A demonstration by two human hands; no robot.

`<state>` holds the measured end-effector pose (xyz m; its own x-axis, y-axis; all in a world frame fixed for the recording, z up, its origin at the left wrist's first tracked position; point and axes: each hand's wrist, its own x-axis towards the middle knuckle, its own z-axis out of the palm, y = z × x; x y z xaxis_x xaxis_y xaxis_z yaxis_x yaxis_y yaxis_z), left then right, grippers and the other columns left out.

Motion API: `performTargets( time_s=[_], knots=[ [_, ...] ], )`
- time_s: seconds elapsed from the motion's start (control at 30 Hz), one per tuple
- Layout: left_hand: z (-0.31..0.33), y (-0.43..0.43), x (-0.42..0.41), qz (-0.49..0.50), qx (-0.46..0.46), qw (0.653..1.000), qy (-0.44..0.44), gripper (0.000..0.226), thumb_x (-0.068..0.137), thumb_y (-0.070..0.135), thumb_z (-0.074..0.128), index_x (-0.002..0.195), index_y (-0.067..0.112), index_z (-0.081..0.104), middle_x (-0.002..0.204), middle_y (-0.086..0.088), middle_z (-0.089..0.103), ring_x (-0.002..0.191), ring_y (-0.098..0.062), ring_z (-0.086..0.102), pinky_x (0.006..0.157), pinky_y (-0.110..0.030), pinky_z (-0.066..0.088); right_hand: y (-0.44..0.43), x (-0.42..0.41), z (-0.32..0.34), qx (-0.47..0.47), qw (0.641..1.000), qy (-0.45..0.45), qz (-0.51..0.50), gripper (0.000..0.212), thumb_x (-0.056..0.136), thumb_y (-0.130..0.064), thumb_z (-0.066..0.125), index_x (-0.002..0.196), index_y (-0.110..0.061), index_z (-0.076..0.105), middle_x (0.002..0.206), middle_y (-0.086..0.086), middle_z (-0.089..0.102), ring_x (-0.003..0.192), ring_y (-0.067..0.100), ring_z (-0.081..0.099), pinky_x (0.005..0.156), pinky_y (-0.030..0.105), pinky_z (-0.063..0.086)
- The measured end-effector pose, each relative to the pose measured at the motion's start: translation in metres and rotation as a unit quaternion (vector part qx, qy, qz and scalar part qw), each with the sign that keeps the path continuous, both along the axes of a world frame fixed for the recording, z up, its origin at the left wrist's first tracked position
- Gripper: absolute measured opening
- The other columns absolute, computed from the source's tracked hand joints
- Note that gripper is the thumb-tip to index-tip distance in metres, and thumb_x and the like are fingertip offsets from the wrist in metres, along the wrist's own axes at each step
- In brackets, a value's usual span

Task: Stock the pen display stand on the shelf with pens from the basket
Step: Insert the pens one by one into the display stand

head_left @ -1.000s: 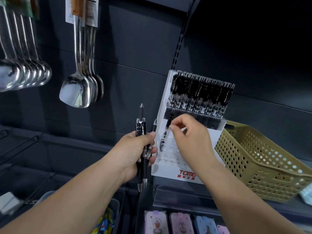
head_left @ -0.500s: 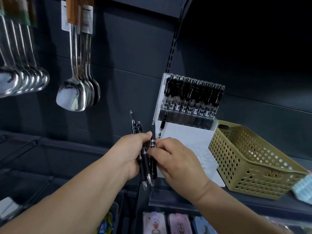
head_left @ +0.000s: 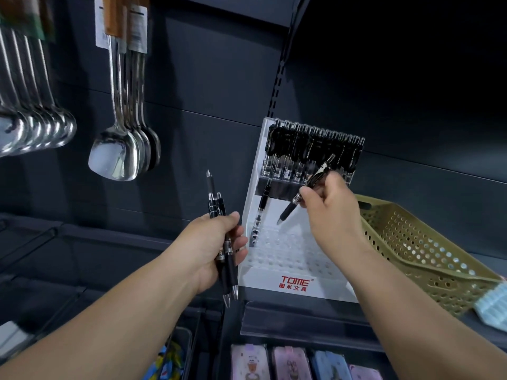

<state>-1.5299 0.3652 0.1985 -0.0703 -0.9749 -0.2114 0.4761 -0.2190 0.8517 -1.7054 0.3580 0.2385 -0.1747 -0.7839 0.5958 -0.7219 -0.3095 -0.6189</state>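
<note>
Right now the pen [head_left: 288, 212] is hanging slantwise over the display stand [head_left: 296, 283], its tip pointing down and left toward the open holes and its clip end rising up and right. The right hand [head_left: 329, 212] is pinching it mid-barrel and is the nearer hand to the stand. One lone pen [head_left: 262, 207] is standing upright in a far-left hole. The left hand [head_left: 216, 248] is gripping a bundle of spare pens [head_left: 215, 207] just beside the stand's left edge. The basket [head_left: 428, 250] is sitting on the shelf [head_left: 296, 304] at the right.

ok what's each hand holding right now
left hand: grips a few black pens
right hand: fingers pinch one pen, tip down over the display stand
</note>
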Motion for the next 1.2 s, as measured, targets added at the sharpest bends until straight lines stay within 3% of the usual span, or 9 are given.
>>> performTargets(
  time_s=[0.1,0.2,0.33,0.53,0.73,0.97,1.2],
  knots=[
    [-0.002,0.001,-0.001,-0.011,-0.014,1.0,-0.014,0.012,0.093,0.018,0.061,0.085,0.013,0.054,0.061,-0.001,0.056,0.051,-0.013,0.055,0.057,-0.029,0.053,-0.008,0.004,-0.005,0.038,0.999,-0.025,0.023,0.024,0.099,-0.024,0.054,0.08,-0.014,0.042,0.074,0.003,0.05,0.08,0.028,0.066,0.058,0.033,0.051],
    [-0.005,0.001,-0.001,-0.028,-0.033,0.999,-0.03,0.012,0.093,0.019,0.062,0.087,0.014,0.053,0.066,-0.002,0.055,0.052,-0.013,0.054,0.056,-0.029,0.054,-0.012,0.01,-0.009,0.038,0.998,-0.021,0.037,0.022,0.099,-0.023,0.053,0.082,-0.011,0.044,0.071,0.002,0.048,0.071,0.024,0.059,0.071,0.052,0.056],
    [-0.008,0.001,0.0,-0.044,-0.04,0.997,-0.039,0.015,0.092,0.021,0.063,0.085,0.015,0.051,0.062,-0.002,0.053,0.05,-0.012,0.05,0.049,-0.025,0.05,-0.015,0.018,-0.008,0.019,0.999,0.025,0.025,0.021,0.099,-0.024,0.052,0.087,-0.007,0.048,0.073,0.003,0.051,0.069,0.027,0.055,0.065,0.042,0.05],
    [-0.012,-0.001,0.0,-0.045,-0.047,0.997,-0.045,0.021,0.092,0.03,0.061,0.085,0.014,0.05,0.055,0.001,0.049,0.044,-0.01,0.041,0.037,-0.02,0.035,-0.022,0.022,-0.011,0.015,0.998,0.065,0.015,0.023,0.099,-0.023,0.053,0.088,-0.003,0.049,0.071,0.002,0.049,0.06,0.013,0.042,0.052,0.028,0.038],
    [-0.012,0.0,0.002,-0.038,-0.054,0.997,-0.05,0.024,0.092,0.032,0.061,0.082,0.013,0.05,0.054,0.0,0.049,0.044,-0.011,0.041,0.038,-0.019,0.035,-0.025,0.024,-0.024,0.06,0.994,0.095,-0.002,0.017,0.095,-0.025,0.06,0.098,-0.014,0.047,0.078,-0.002,0.058,0.068,0.012,0.055,0.06,0.032,0.046],
    [-0.011,0.001,0.003,-0.04,-0.054,0.996,-0.056,0.024,0.092,0.031,0.062,0.082,0.013,0.051,0.055,0.0,0.049,0.044,-0.011,0.042,0.037,-0.02,0.035,-0.026,0.027,-0.034,0.077,0.988,0.133,-0.027,0.018,0.095,-0.027,0.058,0.088,-0.015,0.045,0.073,-0.006,0.052,0.064,0.007,0.048,0.051,0.026,0.034],
    [-0.009,0.002,0.0,-0.04,-0.049,0.996,-0.059,0.023,0.091,0.031,0.063,0.082,0.013,0.051,0.056,0.0,0.05,0.043,-0.01,0.042,0.037,-0.02,0.035,-0.024,0.03,-0.037,0.1,0.987,0.122,-0.027,0.02,0.095,-0.031,0.059,0.09,-0.014,0.049,0.075,-0.006,0.055,0.068,0.013,0.053,0.056,0.031,0.041]
  ],
)
